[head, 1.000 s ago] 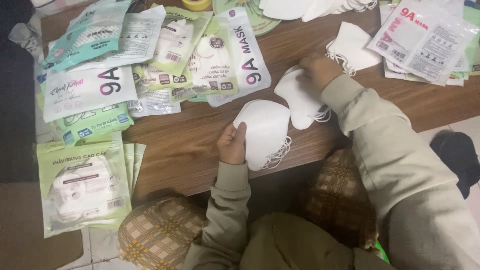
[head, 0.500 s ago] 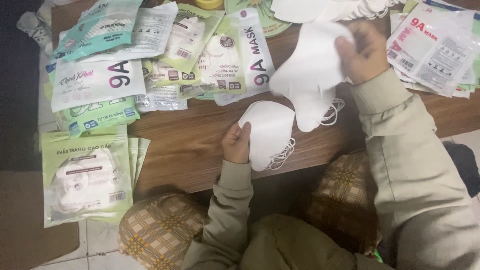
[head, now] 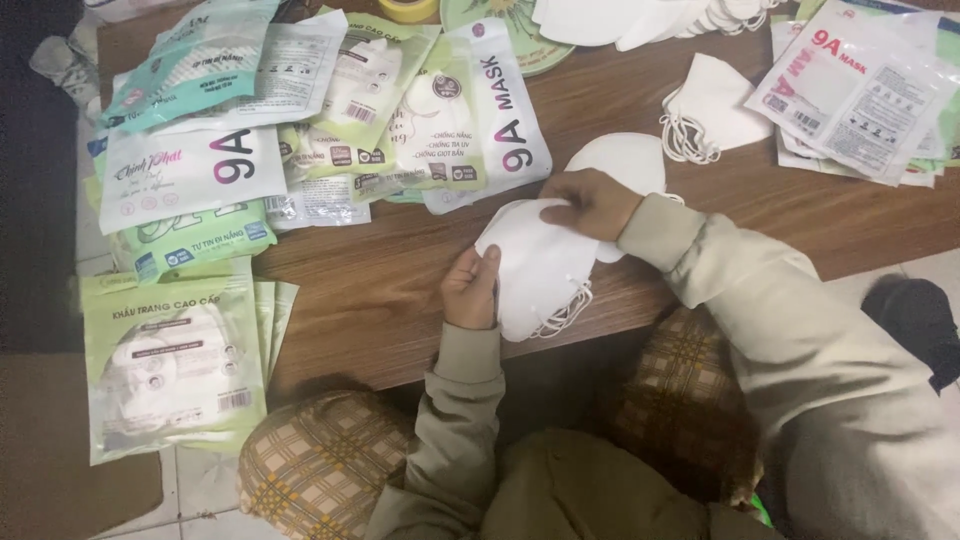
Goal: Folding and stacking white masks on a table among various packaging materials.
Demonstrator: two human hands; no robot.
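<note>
My left hand (head: pixel 470 288) grips the left edge of a small stack of folded white face masks (head: pixel 535 268) at the near edge of the brown wooden table (head: pixel 380 290). My right hand (head: pixel 592 203) pinches the top edge of the same stack from the far side. Elastic ear loops hang off the stack's lower right. Another white mask (head: pixel 625 160) lies flat on the table just behind my right hand.
Many printed mask packets (head: pixel 330 110) cover the table's far left, and green packets (head: pixel 175 365) overhang its left corner. More packets (head: pixel 860 90) lie at far right, with loose white masks (head: pixel 715 105) beside them. My knees in checked fabric (head: pixel 320 465) sit under the table edge.
My right hand came down from the far right with the white masks it had lifted and laid them onto the mask in my left hand; both hands now grip one stack.
</note>
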